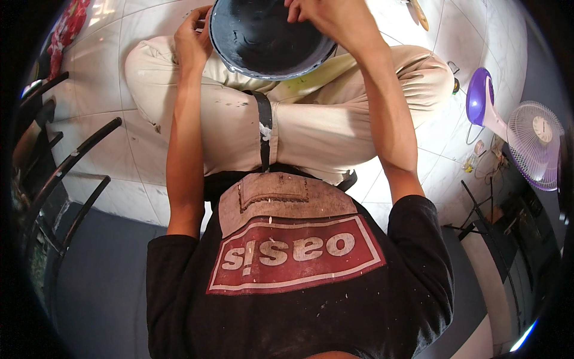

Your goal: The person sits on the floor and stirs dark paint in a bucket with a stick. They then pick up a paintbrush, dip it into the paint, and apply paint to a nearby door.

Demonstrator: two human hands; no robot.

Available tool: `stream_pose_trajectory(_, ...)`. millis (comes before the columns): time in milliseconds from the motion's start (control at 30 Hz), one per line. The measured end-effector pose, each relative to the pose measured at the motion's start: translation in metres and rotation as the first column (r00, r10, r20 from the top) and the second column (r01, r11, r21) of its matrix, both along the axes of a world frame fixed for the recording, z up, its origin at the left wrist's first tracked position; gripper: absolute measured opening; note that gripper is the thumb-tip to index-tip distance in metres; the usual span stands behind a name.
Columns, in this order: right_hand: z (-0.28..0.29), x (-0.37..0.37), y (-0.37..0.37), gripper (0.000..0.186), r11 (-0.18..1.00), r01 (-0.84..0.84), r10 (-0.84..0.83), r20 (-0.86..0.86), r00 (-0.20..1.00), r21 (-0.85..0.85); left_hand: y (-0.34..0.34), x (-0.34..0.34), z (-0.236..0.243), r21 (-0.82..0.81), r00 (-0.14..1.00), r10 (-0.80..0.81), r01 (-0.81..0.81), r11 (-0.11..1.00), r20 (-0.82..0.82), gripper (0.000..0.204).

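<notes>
one round, dark bucket [276,76] is positioned at the upper middle of the view, in front of the crossed legs in pale trousers [233,131], its mouth turned toward the wearer; the upper part is cut off by the frame, and what supports it underneath cannot be seen. the left hand [194,36] is curled against the left side of the bucket at the rim, in contact and apparently clamped on it. the right hand [320,13] is above the mouth, toward its right side, with the forearm crossing the right edge of the rim; its fingers are bent, but whether they are together on an object cannot be told, since the hand runs out of frame. the controlling relation: the bucket lies directly right of the left hand and beneath the right hand; being round, it presents no long axis across the mouth. contents: a wet-looking, dark grey material [254,29] coats the inner wall, with smears and ridges; its depth cannot be determined. pale residue marks the rim. beyond the bucket, a wooden-handled tool [420,16] lies at upper right on the tiled floor [95,140], and a purple and white fan [535,146] is farther right, well apart from both hands
</notes>
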State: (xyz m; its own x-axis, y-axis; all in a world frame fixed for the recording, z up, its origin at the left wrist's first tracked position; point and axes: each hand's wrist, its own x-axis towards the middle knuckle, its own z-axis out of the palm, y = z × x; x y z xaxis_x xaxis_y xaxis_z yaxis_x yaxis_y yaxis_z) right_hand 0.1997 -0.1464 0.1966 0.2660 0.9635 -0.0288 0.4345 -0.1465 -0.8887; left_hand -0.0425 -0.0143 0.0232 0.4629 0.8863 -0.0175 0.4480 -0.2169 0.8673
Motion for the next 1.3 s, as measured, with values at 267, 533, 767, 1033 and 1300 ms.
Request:
stream_pose_trajectory(267,-0.012,-0.008,0.001,0.047,0.972,-0.15,0.165,0.071,0.984,-0.179,0.0,0.0,-0.003,0.012,1.0,-0.013,0.013,1.0,0.014,0.036)
stream_pose_trajectory(533,0.004,0.005,-0.002,0.042,0.99,0.092,-0.118,-0.272,0.955,-0.106,0.001,0.0,-0.003,0.031,1.0,-0.014,0.013,0.999,0.015,0.036)
stream_pose_trajectory(767,-0.002,-0.003,0.0,0.047,0.994,-0.046,0.052,0.05,0.997,-0.102,0.0,0.0,-0.003,0.026,0.999,0.014,-0.013,1.0,-0.037,0.035)
stream_pose_trajectory(1033,-0.011,-0.006,0.003,0.046,0.974,-0.093,0.085,-0.047,0.995,-0.208,-0.003,0.008,0.006,0.02,0.994,0.057,-0.055,0.998,-0.089,0.032)
stream_pose_trajectory(1300,0.005,-0.006,0.003,0.046,0.969,-0.055,0.006,-0.199,0.98,-0.241,-0.003,0.005,0.006,0.048,0.996,0.037,-0.033,0.998,-0.077,0.03)
